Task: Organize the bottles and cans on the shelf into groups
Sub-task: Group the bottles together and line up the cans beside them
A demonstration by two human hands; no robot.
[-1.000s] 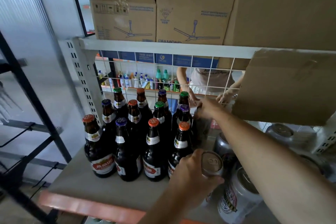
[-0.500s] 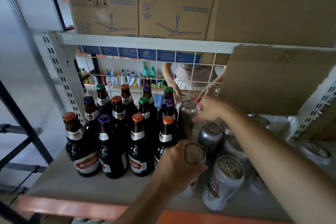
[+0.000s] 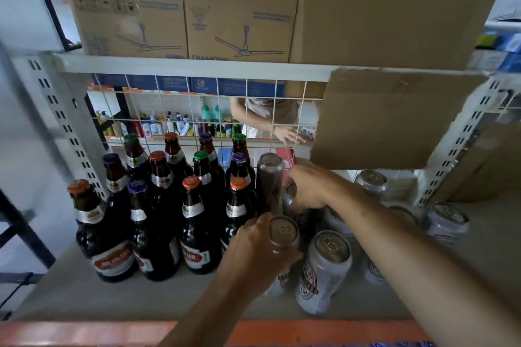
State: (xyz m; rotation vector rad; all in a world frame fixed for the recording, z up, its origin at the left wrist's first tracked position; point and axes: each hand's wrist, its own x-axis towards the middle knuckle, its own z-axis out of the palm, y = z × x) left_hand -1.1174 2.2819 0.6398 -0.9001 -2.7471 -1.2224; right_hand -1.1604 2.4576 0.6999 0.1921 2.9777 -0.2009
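Several dark beer bottles (image 3: 194, 222) with coloured caps stand grouped on the left of the grey shelf (image 3: 98, 298). Silver cans stand to their right. My left hand (image 3: 253, 251) is wrapped around a silver can (image 3: 283, 234) at the front, next to the bottles. My right hand (image 3: 310, 189) reaches further back and closes over a can (image 3: 290, 194) beside a tall dark can (image 3: 269, 177). Another white-labelled can (image 3: 324, 270) stands just right of my left hand. More cans (image 3: 446, 220) sit at the right.
A cardboard flap (image 3: 389, 118) hangs down over the back right of the shelf. Cardboard boxes (image 3: 239, 5) fill the shelf above. Behind the wire mesh (image 3: 180, 110) another person's hand (image 3: 287, 135) is visible. An orange shelf lip (image 3: 84, 332) runs along the front.
My right hand has come down from the tall dark can at the back onto a shorter can beside it. My left hand keeps its hold on the front can. The camera shifted right.
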